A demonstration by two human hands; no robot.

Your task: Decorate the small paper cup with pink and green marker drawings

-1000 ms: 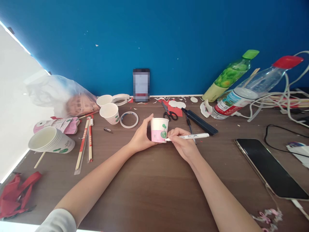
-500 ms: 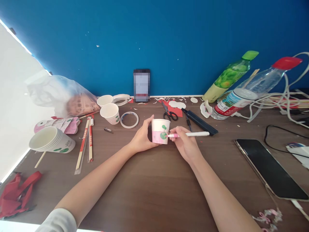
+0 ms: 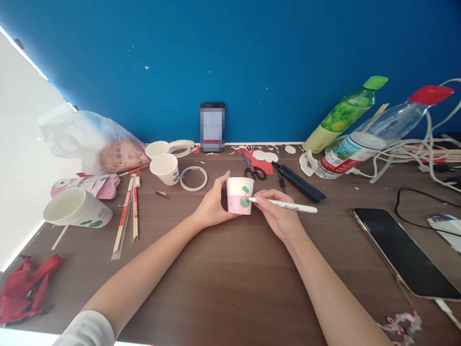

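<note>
At the far lower left of the frame a red cloth (image 3: 25, 288) lies on the brown counter (image 3: 230, 288). Above it a stack of paper cups (image 3: 74, 209) lies on its side, mouth toward the left. Behind the stack are a pink paper craft (image 3: 86, 185) and a clear plastic bag (image 3: 93, 144). Just to the right, wrapped chopsticks (image 3: 127, 211) lie lengthwise, and beyond them two spare cups (image 3: 164, 168) stand upright near a tape ring (image 3: 193, 178) lying flat. An upright phone (image 3: 212, 126) leans against the blue wall at upper centre. In the middle of the frame the left hand (image 3: 212, 204) holds the paper cup (image 3: 239, 194), its fingers curled around the cup's left side and the thumb up near the rim. The cup stands upright on the counter, white above and pink below, with a green print on its right side. The right hand (image 3: 275, 216) is just right of it, fingers clamped on a white marker (image 3: 284, 205). The marker lies nearly level and its tip touches the green print. Behind the hands lie black scissors (image 3: 254, 169) on red paper scraps and a black pen (image 3: 298, 182). Toward the upper right a green bottle (image 3: 342, 113) and a clear bottle (image 3: 378, 132) with a red cap lean over, with white cables (image 3: 414, 154) tangled beside them. A dark flat phone (image 3: 406, 252) rests at the lower right.
</note>
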